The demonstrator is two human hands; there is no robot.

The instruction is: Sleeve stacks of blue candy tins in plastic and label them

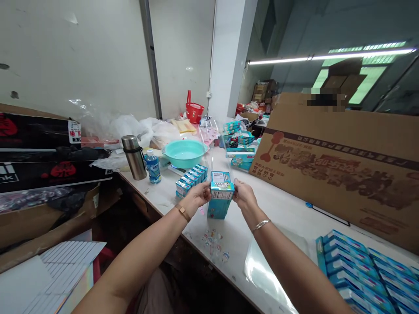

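Note:
A tall blue candy box point(218, 208) printed "Caramelo Macizo" stands upright on the white table in front of me. My left hand point(199, 195) pinches its upper left edge, fingers closed. On the opposite side, my right hand point(244, 193) grips the upper right edge between thumb and fingers. A thin clear strip rises above the box top; I cannot tell if it is plastic film. Just behind my left hand lies a row of small blue boxes point(191, 178). Small stickers or printed figures point(214, 244) show on the table nearer to me.
To the left stand a steel thermos point(135, 159) and a blue jar point(153, 168), with a turquoise basin point(185, 152) behind. A big cardboard carton point(327, 165) borders the right. Blue boxes point(356, 266) fill the right foreground; clear plastic sheets point(268, 266) lie beside them.

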